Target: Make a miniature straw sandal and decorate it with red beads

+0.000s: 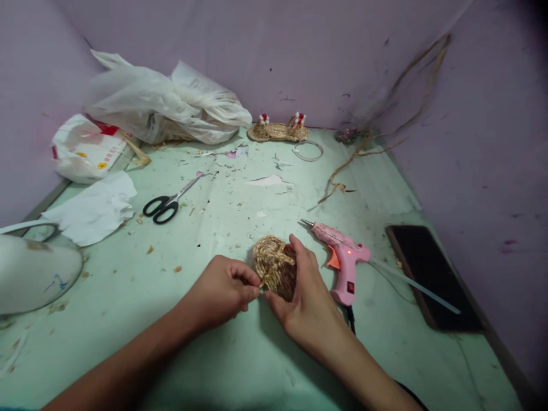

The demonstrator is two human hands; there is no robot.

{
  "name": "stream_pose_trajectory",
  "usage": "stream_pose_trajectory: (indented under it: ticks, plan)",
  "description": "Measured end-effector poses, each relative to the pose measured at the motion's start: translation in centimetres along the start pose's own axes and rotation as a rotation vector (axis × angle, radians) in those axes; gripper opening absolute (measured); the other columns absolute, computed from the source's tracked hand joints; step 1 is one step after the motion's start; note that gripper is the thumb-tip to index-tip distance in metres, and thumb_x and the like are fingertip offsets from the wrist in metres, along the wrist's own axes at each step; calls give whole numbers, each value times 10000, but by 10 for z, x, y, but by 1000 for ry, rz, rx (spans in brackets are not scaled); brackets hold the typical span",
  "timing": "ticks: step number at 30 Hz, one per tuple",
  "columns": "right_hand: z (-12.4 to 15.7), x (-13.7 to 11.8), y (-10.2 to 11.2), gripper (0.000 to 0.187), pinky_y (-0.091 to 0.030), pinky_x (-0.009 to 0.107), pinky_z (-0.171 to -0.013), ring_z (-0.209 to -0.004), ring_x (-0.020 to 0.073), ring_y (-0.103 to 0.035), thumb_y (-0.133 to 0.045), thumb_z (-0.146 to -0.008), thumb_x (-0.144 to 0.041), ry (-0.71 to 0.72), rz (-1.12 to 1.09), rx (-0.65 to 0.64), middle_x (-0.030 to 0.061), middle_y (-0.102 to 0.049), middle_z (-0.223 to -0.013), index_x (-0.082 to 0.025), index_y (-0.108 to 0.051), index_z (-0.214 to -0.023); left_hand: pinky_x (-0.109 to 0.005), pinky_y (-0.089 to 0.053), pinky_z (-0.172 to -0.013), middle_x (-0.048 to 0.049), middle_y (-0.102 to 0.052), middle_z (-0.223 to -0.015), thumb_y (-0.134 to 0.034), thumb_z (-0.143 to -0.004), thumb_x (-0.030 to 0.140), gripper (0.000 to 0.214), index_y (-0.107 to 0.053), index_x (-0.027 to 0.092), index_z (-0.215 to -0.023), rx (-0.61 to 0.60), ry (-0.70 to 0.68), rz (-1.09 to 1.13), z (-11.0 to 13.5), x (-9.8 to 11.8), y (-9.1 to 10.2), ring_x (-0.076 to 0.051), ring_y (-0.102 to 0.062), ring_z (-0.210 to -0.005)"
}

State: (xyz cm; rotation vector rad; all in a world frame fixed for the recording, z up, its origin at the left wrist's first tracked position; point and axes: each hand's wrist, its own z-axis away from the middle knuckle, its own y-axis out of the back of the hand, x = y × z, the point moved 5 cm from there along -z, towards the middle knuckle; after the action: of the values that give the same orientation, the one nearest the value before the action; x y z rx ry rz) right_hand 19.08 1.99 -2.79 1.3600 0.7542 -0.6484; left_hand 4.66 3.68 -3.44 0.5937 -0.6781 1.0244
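1. Here we are: the left hand [225,285] has thumb and forefinger pinched on a braided straw strip [265,281] at the near-left edge of the coiled straw piece [269,257]. A fine, close pinch looks right for that; a bigger grasp would hide the joint.
2. Over to the right hand [306,285], curled around the right side of that coiled piece, thumb low, fingers high. It's the anchor, I'd say: hold firm, but don't squeeze the coils out of round.
3. Seating the strip seems to be the job in hand, so press inward toward the right thumb, letting the two grips oppose each other.
4. Watch the straw band crossing the top, just left of the right fingertips; keep it flat and untwisted.
5. Careful now! Just right of the right hand lies the pink glue gun [346,254], light glowing, nozzle beyond the fingertips. It may be hot, so keep knuckles clear.
6. Scissors [172,198] wait beyond the left hand, farther left, handy if an end needs trimming.
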Motion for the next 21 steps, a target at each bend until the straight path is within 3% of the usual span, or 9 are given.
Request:
stream_pose_trajectory:
  ticks: [6, 10, 14, 17, 19, 21]
  plan:
    - [-1, -3, 0, 723, -364, 505, -1024, -1232, 304, -395, -520, -718, -199, 21, -3, 39, 184, -415, -1267, -122, -203, -1363, -161, -330, -344, 79, -489, -385, -605, -603, 178, 40, -572, 158, -615, 134, -58, 87, 7, 11, 0, -51, -413, -328]
    - [1, -7, -5, 780, -357, 520, -1019, -1236, 318, -369, -561, -678, -183, 88, 39, 32, 182, -397, -1288, -131, -200, -1368, -167, -344, -331, 76, -488, -382, -576, -633, 155, 33, -551, 166, -615, 248, -93, 177, 0, 9, -9, -57, -418, -303]
    - [0, -8, -7, 781, -366, 522, -1001, -1200, 320, -391, -533, -657, -141, 127, 89, 65, 196, -405, -1264, -105, -208, -1365, -164, -338, -354, 64, -523, -441, -582, -653, 187, 53, -625, 159, -668, 243, -254, 149, 0, 10, -13, -44, -406, -333]
    - [-3, -6, -2, 786, -374, 503, -1001, -1186, 315, -422, -541, -628, -151, 65, 43, 77, 185, -446, -1227, -105, -240, -1353, -168, -340, -374, 54, -545, -464, -602, -649, 216, 102, -666, 154, -701, 351, -340, 93, 8, 11, -1, -46, -405, -365]
    - [-5, -3, 1, 806, -355, 497, -1022, -1216, 314, -410, -563, -618, -176, -29, -27, 64, 182, -441, -1260, -109, -240, -1354, -172, -345, -377, 52, -549, -453, -623, -625, 222, 97, -653, 147, -679, 435, -305, 110, 10, 11, 9, -51, -411, -366]
    - [-6, 0, 4, 816, -336, 502, -1038, -1239, 310, -399, -584, -622, -205, -110, -103, 49, 176, -424, -1306, -126, -235, -1356, -174, -336, -365, 60, -526, -408, -639, -604, 228, 109, -641, 141, -670, 411, -225, 128, 9, 10, 13, -53, -404, -348]
